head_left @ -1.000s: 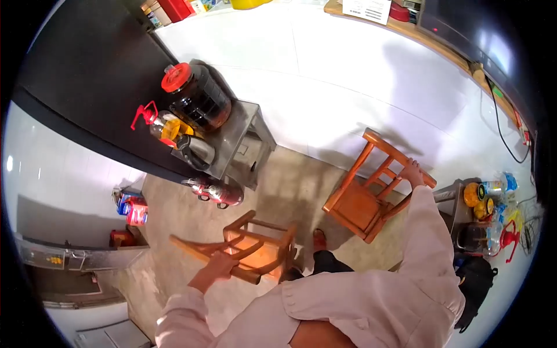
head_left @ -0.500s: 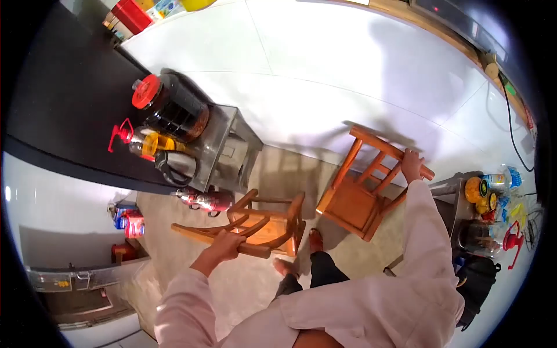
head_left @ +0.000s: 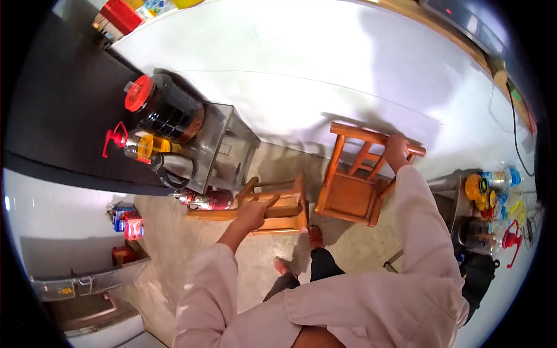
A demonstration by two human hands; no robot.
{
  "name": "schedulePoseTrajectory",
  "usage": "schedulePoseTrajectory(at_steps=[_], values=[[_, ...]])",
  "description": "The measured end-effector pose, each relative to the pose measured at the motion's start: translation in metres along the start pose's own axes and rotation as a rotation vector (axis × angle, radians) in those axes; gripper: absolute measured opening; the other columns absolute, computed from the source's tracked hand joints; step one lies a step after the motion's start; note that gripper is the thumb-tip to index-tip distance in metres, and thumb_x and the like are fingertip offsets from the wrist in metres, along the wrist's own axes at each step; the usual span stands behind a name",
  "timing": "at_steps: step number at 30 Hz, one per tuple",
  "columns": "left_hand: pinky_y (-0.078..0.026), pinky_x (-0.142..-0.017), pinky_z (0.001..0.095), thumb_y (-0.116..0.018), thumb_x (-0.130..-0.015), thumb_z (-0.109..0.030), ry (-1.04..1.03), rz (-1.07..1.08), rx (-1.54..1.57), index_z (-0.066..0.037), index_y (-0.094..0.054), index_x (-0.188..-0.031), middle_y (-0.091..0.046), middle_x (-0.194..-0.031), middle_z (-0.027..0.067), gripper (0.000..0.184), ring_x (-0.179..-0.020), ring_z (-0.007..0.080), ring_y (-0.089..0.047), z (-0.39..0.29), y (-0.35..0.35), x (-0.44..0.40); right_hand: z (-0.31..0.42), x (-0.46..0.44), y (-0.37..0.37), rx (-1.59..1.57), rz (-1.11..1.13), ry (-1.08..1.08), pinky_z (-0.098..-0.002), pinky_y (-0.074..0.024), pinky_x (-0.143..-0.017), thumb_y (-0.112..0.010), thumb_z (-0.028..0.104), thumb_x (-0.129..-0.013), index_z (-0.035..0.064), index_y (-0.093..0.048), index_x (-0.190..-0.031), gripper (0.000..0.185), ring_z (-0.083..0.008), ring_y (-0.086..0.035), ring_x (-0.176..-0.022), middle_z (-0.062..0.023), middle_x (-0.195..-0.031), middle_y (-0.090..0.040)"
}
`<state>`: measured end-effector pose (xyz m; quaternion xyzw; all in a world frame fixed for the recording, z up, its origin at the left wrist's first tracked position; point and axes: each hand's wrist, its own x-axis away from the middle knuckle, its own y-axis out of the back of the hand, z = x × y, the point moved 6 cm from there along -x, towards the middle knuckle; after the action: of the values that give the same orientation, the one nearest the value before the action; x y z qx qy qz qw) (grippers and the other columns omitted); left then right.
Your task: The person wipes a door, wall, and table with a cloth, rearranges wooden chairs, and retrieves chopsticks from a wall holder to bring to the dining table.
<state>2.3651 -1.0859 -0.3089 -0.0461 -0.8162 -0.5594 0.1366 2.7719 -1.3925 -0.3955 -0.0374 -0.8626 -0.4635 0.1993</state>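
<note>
My left hand (head_left: pixel 251 216) is closed around a back rail of a small wooden chair (head_left: pixel 295 203). This chair looks tilted, with its back toward me and much of its seat hidden. My right hand (head_left: pixel 397 152) grips the top rail of a second wooden chair (head_left: pixel 350 196), near the rail's right end. The second chair's square seat and slatted back face up toward me, close to the white wall. A narrow gap separates the two chairs. Whether their legs touch the floor I cannot tell.
A metal stand (head_left: pixel 217 156) at left holds a red-lidded jar (head_left: pixel 174 116), an oil bottle (head_left: pixel 139 145) and a kettle (head_left: pixel 177 168). Red fire extinguishers (head_left: pixel 214 200) lie below. A side table (head_left: pixel 455 203) at right carries jars and bottles. My feet (head_left: pixel 315 236) are near the chairs.
The left chair has swung up and away from me, and its back now shows more edge-on. My right hand and the other chair have shifted slightly left and up in view.
</note>
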Motion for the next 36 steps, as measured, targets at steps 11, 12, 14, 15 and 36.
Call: schedulePoseTrajectory(at_steps=[11,12,14,15,36], values=[[-0.040,-0.086,0.0434,-0.059,-0.068,-0.005,0.139,-0.236,-0.055,-0.009,-0.055,-0.096,-0.058,-0.094,0.0093,0.029,-0.094,0.0301,-0.054,-0.002,-0.018,-0.027,0.210,0.178,0.117,-0.993,0.177,1.228,-0.0353,-0.0461,-0.089,-0.068,0.033,-0.077,0.0010,-0.055,-0.114,0.051,-0.0316,-0.059,-0.101,-0.0193,-0.109,-0.061],[-0.039,-0.088,0.0436,-0.056,-0.070,-0.004,0.164,-0.316,-0.024,-0.008,-0.054,-0.099,-0.057,-0.097,0.0111,0.029,-0.098,0.0307,-0.052,0.003,-0.014,-0.024,0.251,0.203,0.114,-0.678,-0.091,1.529,-0.0398,-0.0451,-0.089,-0.070,0.040,-0.073,0.0032,-0.051,-0.118,0.061,-0.0345,-0.056,-0.104,-0.0195,-0.113,-0.059],[-0.038,-0.092,0.0440,-0.050,-0.074,-0.001,0.206,-0.470,0.032,-0.005,-0.052,-0.104,-0.056,-0.104,0.0147,0.031,-0.104,0.0319,-0.050,0.013,-0.006,-0.010,0.273,0.271,0.144,-0.424,0.200,1.596,-0.0387,-0.0468,-0.085,-0.072,0.042,-0.068,0.0037,-0.051,-0.119,0.067,-0.0335,-0.058,-0.101,-0.0194,-0.108,-0.061],[-0.036,-0.097,0.0422,-0.052,-0.076,-0.004,0.153,-0.600,0.043,-0.002,-0.050,-0.111,-0.054,-0.107,0.0176,0.035,-0.107,0.0343,-0.049,0.011,0.010,0.008,0.288,0.275,0.143,-0.381,0.140,1.507,-0.0393,-0.0471,-0.083,-0.072,0.042,-0.067,0.0037,-0.053,-0.115,0.064,-0.0341,-0.059,-0.098,-0.0191,-0.105,-0.061],[-0.048,-0.081,0.0426,-0.063,-0.077,-0.033,1.123,0.226,0.846,-0.009,-0.063,-0.099,-0.065,-0.097,0.0161,0.032,-0.095,0.0352,-0.060,-0.131,-0.325,0.487,0.252,0.056,0.131,-0.529,-0.241,0.796,-0.0413,-0.0493,-0.075,-0.079,0.017,-0.055,-0.0018,-0.058,-0.099,0.053,-0.0371,-0.062,-0.087,-0.0233,-0.088,-0.064]])
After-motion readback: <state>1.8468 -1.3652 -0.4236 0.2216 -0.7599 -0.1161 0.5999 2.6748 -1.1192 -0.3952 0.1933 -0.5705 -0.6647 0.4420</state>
